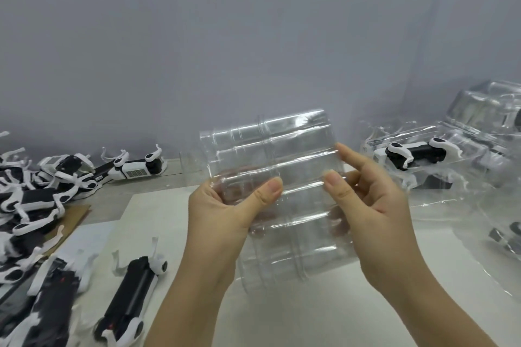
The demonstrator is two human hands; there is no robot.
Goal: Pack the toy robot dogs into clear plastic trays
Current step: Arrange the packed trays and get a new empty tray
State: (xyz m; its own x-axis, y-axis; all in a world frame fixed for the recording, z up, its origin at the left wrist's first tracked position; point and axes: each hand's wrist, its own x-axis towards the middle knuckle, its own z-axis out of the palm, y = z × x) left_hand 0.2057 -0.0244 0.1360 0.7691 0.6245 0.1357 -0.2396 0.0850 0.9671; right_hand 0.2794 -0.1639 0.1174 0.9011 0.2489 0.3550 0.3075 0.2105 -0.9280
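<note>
The clear plastic tray (pixel 282 149) fills the middle of the frame, held upright in the air above the table, with no toy in it. The left hand (pixel 225 205) grasps its lower left edge, thumb on the near face and fingers dimly visible behind the plastic. The right hand (pixel 375 205) pinches the right edge the same way, thumb in front and forefinger stretched up along the rim.

The plastic looks thin and glossy, so I judge two risks. Squeezing too hard could buckle or crease a ribbed wall, and a slack pinch could let the tray slide out and drop. Whether this is one tray or several nested together cannot be told. If two cling together, a dog could end up packed into a doubled shell.

At the left edge lies a tangled pile of toy robot dogs (pixel 33 194), black bodies and white legs interlocked. Pulling one out carelessly may drag its neighbours off the table. A single dog (pixel 135 287) lies apart at lower left, the easiest to take. At right, a packed tray (pixel 451 177) already holds a dog, with more clear trays (pixel 485 104) stacked behind it at the upper right.

A plain grey-blue wall (pixel 253 36) takes up the whole upper half. Below it the grey table (pixel 135 200) carries a white sheet (pixel 310 318) beneath the hands and a piece of brown cardboard (pixel 76 220) beside the pile.
</note>
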